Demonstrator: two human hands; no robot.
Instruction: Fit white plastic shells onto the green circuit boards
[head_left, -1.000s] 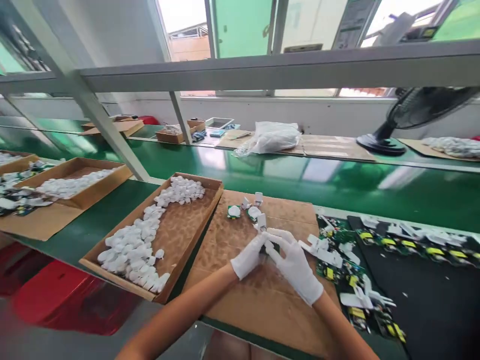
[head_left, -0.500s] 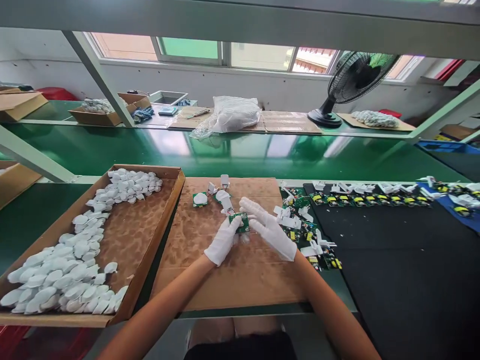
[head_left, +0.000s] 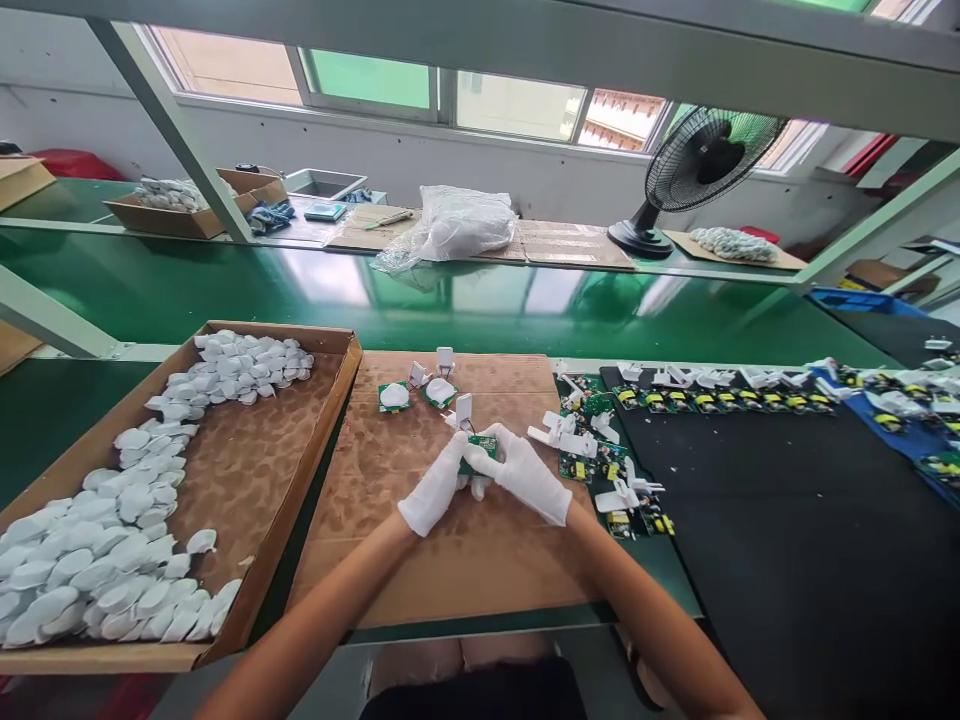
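Our gloved left hand and right hand meet, fingers curled, over a cardboard sheet. A small green circuit board sits between them, but we cannot tell how firmly either hand grips it. It looks light, stiff and fragile, so its edges are the safest hold. Similar boards lie just beyond, and a tray of white plastic caps lies left.

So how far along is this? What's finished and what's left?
Two green circuit boards on the cardboard sheet already wear white domes. The left hand and right hand hold a third board. Still waiting: a tray of loose white domes and more boards with yellow parts on the black mat.
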